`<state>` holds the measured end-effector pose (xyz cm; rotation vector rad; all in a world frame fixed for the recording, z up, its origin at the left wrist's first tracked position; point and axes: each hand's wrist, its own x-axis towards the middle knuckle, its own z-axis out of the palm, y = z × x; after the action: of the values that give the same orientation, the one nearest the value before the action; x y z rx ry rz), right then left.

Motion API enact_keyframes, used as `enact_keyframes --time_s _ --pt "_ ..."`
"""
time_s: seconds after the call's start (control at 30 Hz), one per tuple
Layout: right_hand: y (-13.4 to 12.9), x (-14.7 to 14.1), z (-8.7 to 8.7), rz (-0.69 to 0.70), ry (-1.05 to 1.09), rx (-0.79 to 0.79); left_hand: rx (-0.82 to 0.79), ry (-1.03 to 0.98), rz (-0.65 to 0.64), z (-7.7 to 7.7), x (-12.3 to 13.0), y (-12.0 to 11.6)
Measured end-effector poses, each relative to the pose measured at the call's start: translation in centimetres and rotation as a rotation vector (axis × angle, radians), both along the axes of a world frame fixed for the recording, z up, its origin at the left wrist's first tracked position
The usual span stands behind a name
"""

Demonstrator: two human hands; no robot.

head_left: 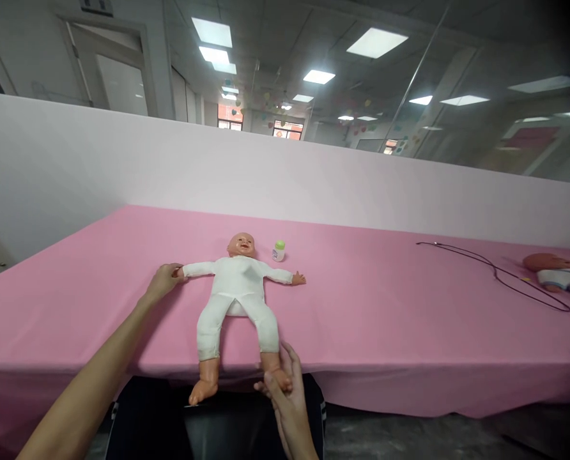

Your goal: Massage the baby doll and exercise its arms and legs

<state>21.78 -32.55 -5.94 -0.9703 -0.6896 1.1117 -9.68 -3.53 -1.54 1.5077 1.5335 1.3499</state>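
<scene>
Long table under pink cloth (371,319), white-and-pink partition (285,172) behind it, glass and ceiling lights beyond. Person's dark trousers (218,425) show below the near table edge. Main item is a baby doll (237,287) in a white suit, lying on its back mid-table in front of the person, head away, arms spread, legs running to the near edge with bare feet hanging over it. Doll lies between the two hands, and both are on it. Left hand (163,283) comes in from the left, fingers closed around the doll's outstretched hand, looks like a grip. Right hand (285,390) is at the near edge, fingers curled around the doll's foot on that side, also gripping, other foot free just beside it. Small bottle (278,251) with green cap stands just past the doll's shoulder, not touching it, well away from both hands. Far right, thin black cord (500,275) lies looped on the cloth, next to a second doll (553,271) cut off by the frame edge
</scene>
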Motion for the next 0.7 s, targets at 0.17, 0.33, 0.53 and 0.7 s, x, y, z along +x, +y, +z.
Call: enact_keyframes --time_s 0.17,0.33,0.53,0.7 --pt "1.1 3.4 0.3 -0.168 -0.13 0.108 -0.027 -0.334 0.029 0.8 1.2 0.0" --pt "4.5 4.6 3.3 0.009 -0.148 0.311 0.107 -0.463 0.052 1.8 5.5 1.4" --pt "11.6 2.8 6.7 0.284 -0.279 0.318 0.254 -0.424 -0.179 2.6 12.5 2.2" --pt "15.1 -0.3 6.0 0.25 -0.367 0.27 0.188 -0.203 -0.36 1.3 14.6 1.0"
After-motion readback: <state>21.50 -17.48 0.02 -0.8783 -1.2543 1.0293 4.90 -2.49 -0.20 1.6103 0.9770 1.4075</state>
